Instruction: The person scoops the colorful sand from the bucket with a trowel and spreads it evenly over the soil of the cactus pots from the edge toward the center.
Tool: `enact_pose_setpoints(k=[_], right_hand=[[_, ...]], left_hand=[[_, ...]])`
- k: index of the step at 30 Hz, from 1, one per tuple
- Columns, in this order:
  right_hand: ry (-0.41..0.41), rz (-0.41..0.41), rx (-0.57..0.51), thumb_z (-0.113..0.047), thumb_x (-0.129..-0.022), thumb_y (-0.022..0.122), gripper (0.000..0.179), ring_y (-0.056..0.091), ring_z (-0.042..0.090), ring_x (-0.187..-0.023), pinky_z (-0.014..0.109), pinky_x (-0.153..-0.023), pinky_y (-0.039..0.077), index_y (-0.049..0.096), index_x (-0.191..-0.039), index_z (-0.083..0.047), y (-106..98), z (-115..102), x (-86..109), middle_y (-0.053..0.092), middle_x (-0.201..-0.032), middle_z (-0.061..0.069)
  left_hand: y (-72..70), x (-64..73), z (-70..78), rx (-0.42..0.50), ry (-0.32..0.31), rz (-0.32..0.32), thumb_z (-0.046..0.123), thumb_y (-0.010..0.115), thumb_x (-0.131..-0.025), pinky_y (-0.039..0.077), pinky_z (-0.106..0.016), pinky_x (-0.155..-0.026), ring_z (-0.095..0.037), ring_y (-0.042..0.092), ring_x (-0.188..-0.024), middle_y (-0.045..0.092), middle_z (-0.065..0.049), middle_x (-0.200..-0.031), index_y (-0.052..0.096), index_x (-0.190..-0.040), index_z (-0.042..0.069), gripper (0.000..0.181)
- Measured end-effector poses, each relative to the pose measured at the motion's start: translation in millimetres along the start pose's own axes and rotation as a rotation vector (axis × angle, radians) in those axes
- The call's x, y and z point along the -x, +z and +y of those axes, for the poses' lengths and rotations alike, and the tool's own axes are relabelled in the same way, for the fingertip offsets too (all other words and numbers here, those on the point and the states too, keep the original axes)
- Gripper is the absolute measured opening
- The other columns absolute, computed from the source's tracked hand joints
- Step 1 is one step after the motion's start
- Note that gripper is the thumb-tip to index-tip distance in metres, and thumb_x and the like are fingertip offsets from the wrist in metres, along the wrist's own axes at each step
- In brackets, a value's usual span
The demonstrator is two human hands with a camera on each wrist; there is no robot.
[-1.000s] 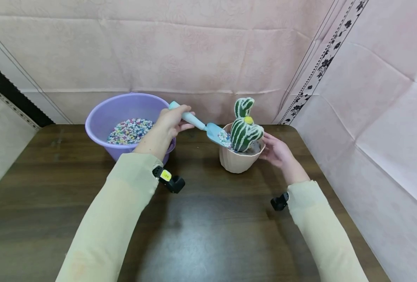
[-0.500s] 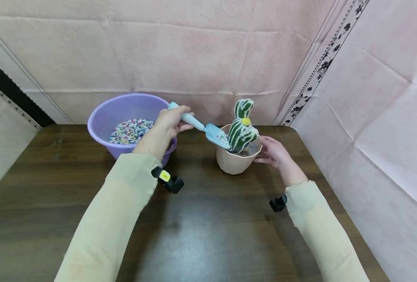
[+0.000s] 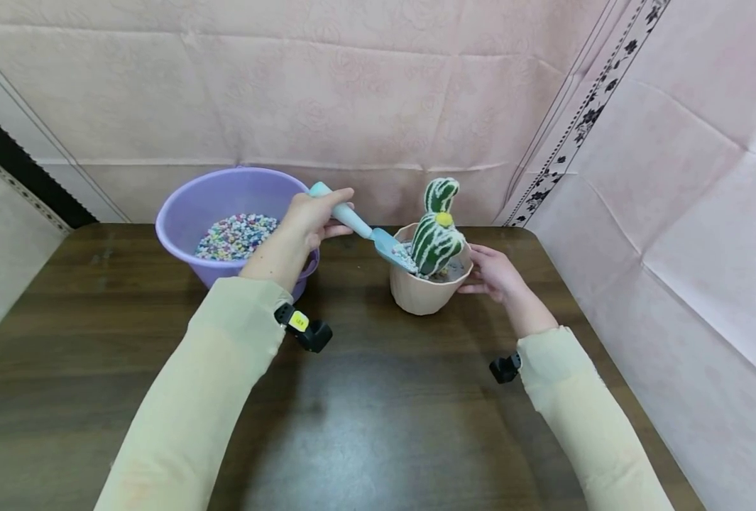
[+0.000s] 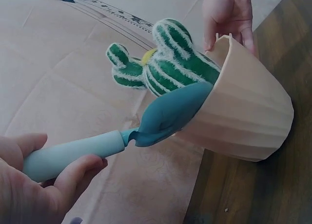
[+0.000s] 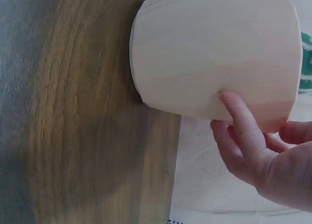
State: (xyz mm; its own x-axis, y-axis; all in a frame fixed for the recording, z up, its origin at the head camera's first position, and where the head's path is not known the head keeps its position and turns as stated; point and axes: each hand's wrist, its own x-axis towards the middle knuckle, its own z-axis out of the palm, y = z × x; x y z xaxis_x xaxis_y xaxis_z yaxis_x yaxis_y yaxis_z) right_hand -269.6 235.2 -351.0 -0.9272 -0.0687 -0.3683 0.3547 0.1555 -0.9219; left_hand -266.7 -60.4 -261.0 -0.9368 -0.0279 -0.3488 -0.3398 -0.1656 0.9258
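Note:
My left hand [image 3: 309, 221] grips the pale blue handle of a small trowel [image 3: 354, 220], thumb and fingers round it in the left wrist view. The trowel's blade [image 4: 170, 112] slopes down over the rim of a cream flowerpot [image 3: 421, 295], with pale beads [image 3: 406, 257] at its tip. In the pot stands a green and white striped toy cactus [image 3: 436, 245] with a yellow flower, leaning slightly. My right hand [image 3: 495, 274] holds the pot's right side, fingers [image 5: 241, 114] against its outer wall. Grey filling shows beside the cactus; the rest of the pot's inside is hidden.
A purple bucket [image 3: 182, 223] with many small coloured beads [image 3: 237, 238] stands at the back left, partly behind my left forearm. The dark wooden table [image 3: 365, 397] meets pale cloth walls [image 3: 326, 92] behind and at the right.
The pot and cactus have shifted a little left, my right hand moving with them. The trowel's blade has tipped, and its beads have slid down toward the pot.

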Motion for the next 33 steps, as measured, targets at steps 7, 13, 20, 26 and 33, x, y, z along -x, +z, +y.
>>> enact_pose_setpoints(k=[7,13,20,26,33], right_hand=[[-0.011,0.012,-0.005,-0.021,-0.103,0.026,0.047,0.039,0.037,-0.130,0.038,-0.079,0.061,0.023,-0.148,-0.007,6,-1,2.5,0.028,-0.151,0.018],[-0.016,0.022,-0.003,-0.021,-0.103,0.027,0.046,0.042,0.035,-0.126,0.038,-0.078,0.061,0.025,-0.147,-0.007,7,0,2.5,0.030,-0.150,0.018],[-0.018,0.031,0.001,-0.021,-0.103,0.029,0.046,0.043,0.035,-0.125,0.037,-0.079,0.061,0.026,-0.147,-0.007,7,0,3.4,0.030,-0.150,0.017],[-0.017,0.033,0.014,-0.022,-0.103,0.029,0.046,0.044,0.034,-0.125,0.034,-0.075,0.062,0.026,-0.147,-0.007,6,0,2.8,0.032,-0.149,0.017],[-0.021,0.026,0.024,-0.022,-0.103,0.029,0.046,0.043,0.035,-0.127,0.034,-0.076,0.062,0.026,-0.147,-0.006,7,0,3.2,0.032,-0.149,0.018]], left_hand=[[-1.6,4.1,1.6,-0.087,0.052,-0.010,0.026,0.061,-0.090,0.060,-0.018,-0.061,-0.007,0.063,-0.063,0.061,-0.004,-0.097,0.044,-0.126,0.002,0.046],[1.5,7.8,4.9,-0.202,0.133,-0.023,0.030,0.062,-0.089,0.060,-0.018,-0.064,-0.010,0.065,-0.075,0.063,-0.012,-0.114,0.050,-0.111,0.005,0.036],[6.0,13.6,11.1,-0.300,0.173,-0.059,0.028,0.062,-0.090,0.060,-0.027,-0.078,-0.020,0.064,-0.093,0.057,-0.006,-0.100,0.050,-0.095,0.008,0.024],[9.3,12.9,15.7,-0.329,0.205,-0.051,0.026,0.062,-0.090,0.060,-0.033,-0.084,-0.024,0.063,-0.100,0.056,-0.006,-0.100,0.052,-0.095,0.006,0.023],[9.8,14.3,23.5,-0.280,0.195,-0.066,0.022,0.061,-0.090,0.060,-0.033,-0.082,-0.024,0.062,-0.102,0.056,-0.007,-0.102,0.050,-0.095,0.008,0.019]])
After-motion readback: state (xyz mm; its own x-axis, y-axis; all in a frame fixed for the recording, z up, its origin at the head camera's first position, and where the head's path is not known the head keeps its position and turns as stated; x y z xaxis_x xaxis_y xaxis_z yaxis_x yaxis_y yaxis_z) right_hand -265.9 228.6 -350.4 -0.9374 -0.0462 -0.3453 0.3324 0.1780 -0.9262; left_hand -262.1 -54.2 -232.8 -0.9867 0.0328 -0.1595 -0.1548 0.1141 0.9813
